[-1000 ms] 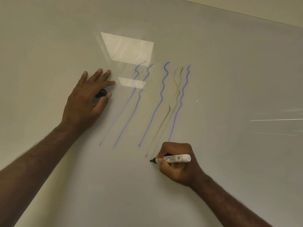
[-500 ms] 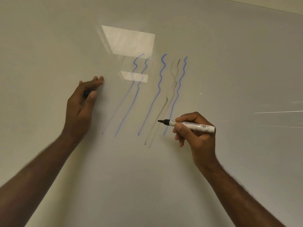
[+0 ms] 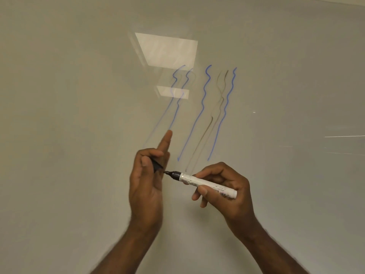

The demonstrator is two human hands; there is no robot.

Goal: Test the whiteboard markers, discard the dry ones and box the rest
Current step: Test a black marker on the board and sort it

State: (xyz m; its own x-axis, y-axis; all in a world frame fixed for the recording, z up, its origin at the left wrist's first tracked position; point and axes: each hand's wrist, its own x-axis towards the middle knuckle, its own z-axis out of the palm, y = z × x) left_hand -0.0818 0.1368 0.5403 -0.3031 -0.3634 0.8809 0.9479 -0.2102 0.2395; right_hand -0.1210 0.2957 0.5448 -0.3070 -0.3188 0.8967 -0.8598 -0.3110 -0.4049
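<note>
marker (image 3: 205, 182) pinched in right hand (image 3: 227, 186) fingers; left hand (image 3: 146, 184) grips cap (image 3: 157, 166), tip just beside.

White marker (image 3: 205, 183) uncapped, lying near-level — dark tip just beside black cap (image 3: 157, 166).

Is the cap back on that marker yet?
Not yet. The marker in the right hand shows its bare dark tip; the left hand holds the black cap just beyond it.
</note>
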